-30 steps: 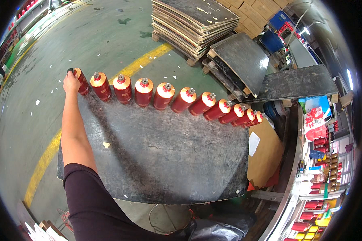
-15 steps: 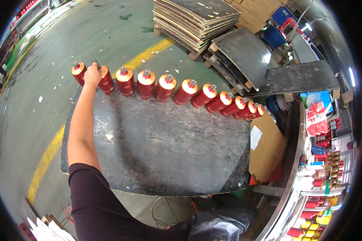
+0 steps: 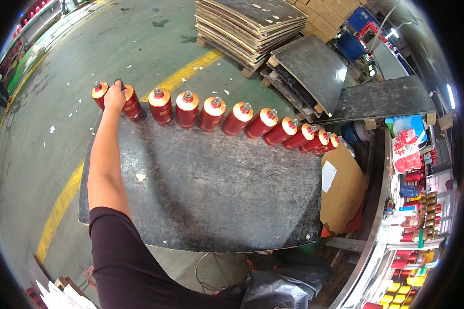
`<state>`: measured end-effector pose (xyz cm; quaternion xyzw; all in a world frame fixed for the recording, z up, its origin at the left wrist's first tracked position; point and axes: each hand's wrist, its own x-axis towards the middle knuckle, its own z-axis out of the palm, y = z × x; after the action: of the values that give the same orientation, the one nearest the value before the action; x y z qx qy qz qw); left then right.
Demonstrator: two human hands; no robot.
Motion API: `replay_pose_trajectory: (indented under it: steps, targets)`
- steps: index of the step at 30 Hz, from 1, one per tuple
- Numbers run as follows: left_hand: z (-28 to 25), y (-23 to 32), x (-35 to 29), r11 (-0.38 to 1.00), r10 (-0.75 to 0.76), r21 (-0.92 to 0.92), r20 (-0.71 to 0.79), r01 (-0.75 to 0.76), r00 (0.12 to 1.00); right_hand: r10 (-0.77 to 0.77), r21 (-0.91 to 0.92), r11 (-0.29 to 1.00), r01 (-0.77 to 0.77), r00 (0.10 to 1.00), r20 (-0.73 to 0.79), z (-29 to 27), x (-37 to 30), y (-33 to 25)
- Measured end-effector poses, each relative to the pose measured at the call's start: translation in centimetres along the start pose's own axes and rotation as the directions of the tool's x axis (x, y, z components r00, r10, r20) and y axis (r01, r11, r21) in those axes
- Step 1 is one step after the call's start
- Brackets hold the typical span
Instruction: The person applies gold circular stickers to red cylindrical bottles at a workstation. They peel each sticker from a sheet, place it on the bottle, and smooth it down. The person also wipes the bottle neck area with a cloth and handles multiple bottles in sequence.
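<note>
A row of red bottles with gold shoulders and clear glass necks (image 3: 186,109) stands upright along the far edge of a dark, worn board (image 3: 227,190). My left arm reaches to the far left end of the row. There my left hand (image 3: 115,98) is closed around the neck of the second bottle from the left (image 3: 132,107); its fingers partly hide the neck, and a small dark piece shows at the fingertips. The leftmost bottle (image 3: 99,93) stands right beside it, partly behind my hand. My right hand is out of view.
Stacked dark boards (image 3: 247,31) rise beyond the row, with more tilted panels (image 3: 314,72) to their right. A brown cardboard sheet (image 3: 345,190) adjoins the board's right side. Farther right runs a long bench (image 3: 392,247) crowded with red and yellow items. Black plastic (image 3: 278,288) lies near me.
The second bottle has shifted slightly left with my left hand, closer to the leftmost bottle. The gap between it and the third bottle is wider.
</note>
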<state>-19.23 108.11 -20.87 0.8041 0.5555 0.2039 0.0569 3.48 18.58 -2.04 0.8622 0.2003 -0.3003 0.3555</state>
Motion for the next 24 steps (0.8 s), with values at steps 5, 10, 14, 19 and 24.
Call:
replay_pose_trajectory:
  steps: [5, 10, 14, 19, 24]
  targets:
    - [-2.0, 2.4, -0.9, 0.994, -0.046, 0.1, -0.024, 0.048, 0.999, 0.026, 0.024, 0.999, -0.026, 1.0, 0.006, 0.6, -0.4, 0.1]
    - [-3.5, 8.3, -3.5, 0.973, 0.211, 0.155, -0.3, -0.171, 0.93, 0.035, 0.028, 0.999, -0.035, 0.999, 0.017, 1.3, -0.9, 0.2]
    - [-1.5, 11.7, -5.6, 0.993, 0.12, -0.047, 0.231, -0.112, 0.966, 0.031, 0.006, 0.999, -0.031, 0.999, 0.02, 1.7, -1.3, 0.5]
    - [-0.1, 11.6, -5.7, 0.987, 0.094, -0.139, 0.078, -0.083, 0.992, 0.039, -0.002, 0.999, -0.039, 0.999, 0.029, 2.2, -1.9, 1.2]
    - [0.5, 11.8, -5.1, 0.972, 0.187, -0.165, 0.098, -0.17, 0.977, 0.051, -0.012, 0.999, -0.05, 0.998, 0.047, 3.2, -3.0, 1.9]
